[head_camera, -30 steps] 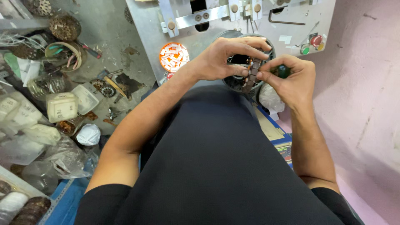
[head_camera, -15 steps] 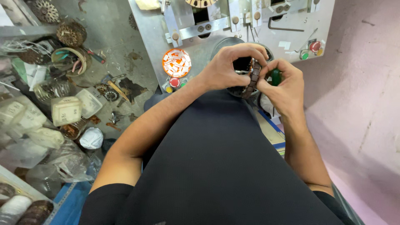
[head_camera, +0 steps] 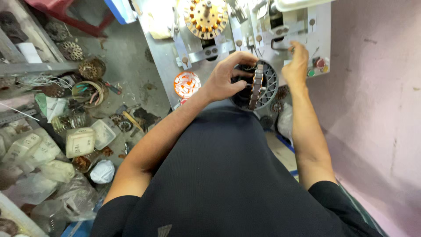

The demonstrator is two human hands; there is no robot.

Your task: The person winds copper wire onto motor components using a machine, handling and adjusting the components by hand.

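Left hand [head_camera: 226, 79] grips the slotted stator ring [head_camera: 256, 85] edge-on over the lap. Right hand [head_camera: 296, 66], fingers loosely spread and empty, reaches toward the winding machine [head_camera: 245, 26] at twelve o'clock (buttons nearby). Advisable: keep the ring steady, slots aligned.

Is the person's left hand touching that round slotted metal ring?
Touching. The head view shows the left hand gripping the round ring, fingers curled over its rim. The right hand is off it, up by the machine panel.

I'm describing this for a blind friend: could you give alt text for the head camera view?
A person's left hand holds a round slotted metal motor core at a grey workbench, while the right hand reaches toward the machine panel. Parts clutter the floor.
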